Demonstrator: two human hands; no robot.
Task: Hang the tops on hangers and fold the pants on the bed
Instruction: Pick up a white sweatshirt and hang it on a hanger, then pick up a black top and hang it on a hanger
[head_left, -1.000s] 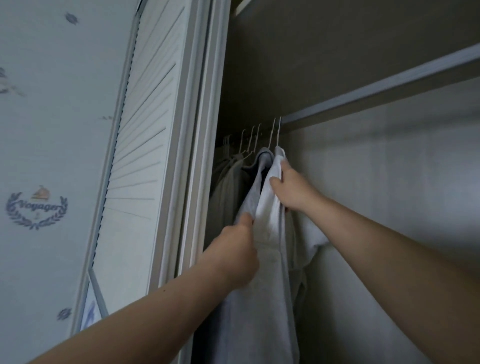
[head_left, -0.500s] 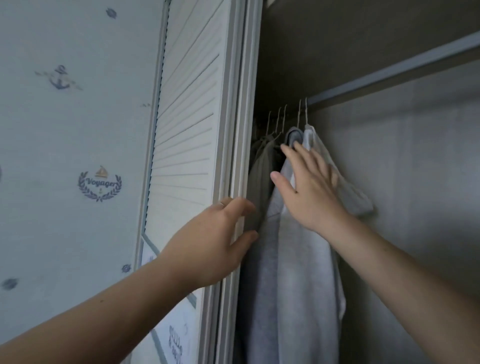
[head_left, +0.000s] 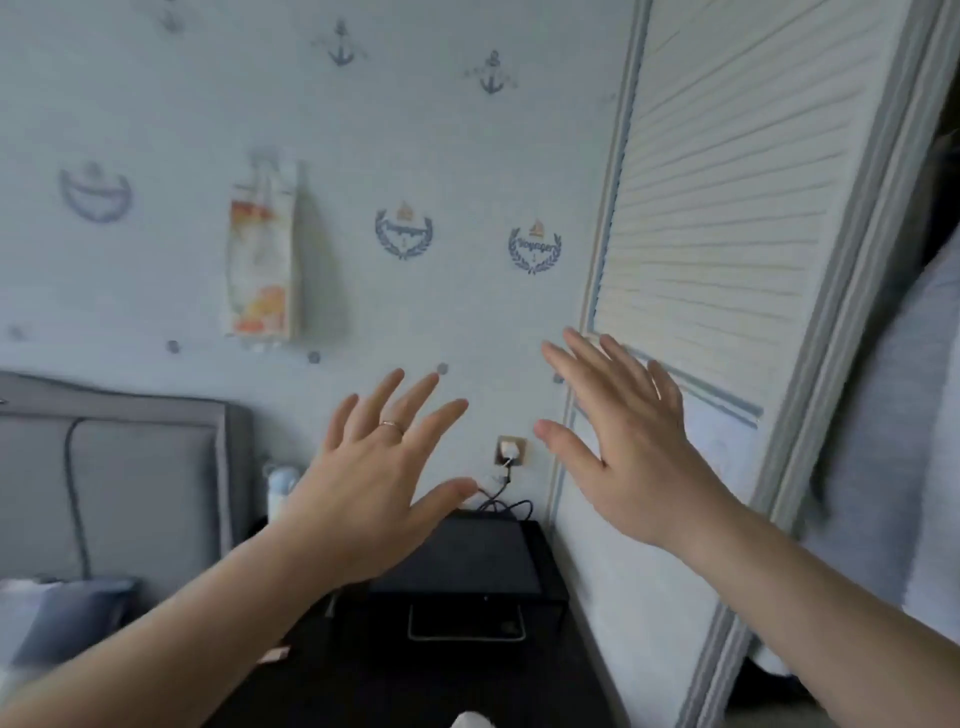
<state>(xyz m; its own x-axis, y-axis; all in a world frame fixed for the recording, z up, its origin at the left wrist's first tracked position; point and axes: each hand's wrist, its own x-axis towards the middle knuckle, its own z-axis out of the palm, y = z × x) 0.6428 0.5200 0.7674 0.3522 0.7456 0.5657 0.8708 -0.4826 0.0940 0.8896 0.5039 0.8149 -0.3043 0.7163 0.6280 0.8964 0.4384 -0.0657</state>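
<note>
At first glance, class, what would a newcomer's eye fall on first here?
Two bare hands, the left hand and the right hand, spread open and empty at centre frame. Right of them stands a white louvred wardrobe door; on the pale anchor-printed wall, upper left, hangs an orange-and-white packet.

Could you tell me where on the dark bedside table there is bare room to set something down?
The bedside table is bare in front of the flat device. The top of the black box is also free. The back, by the wall, is crowded with cables and a bottle.
</note>
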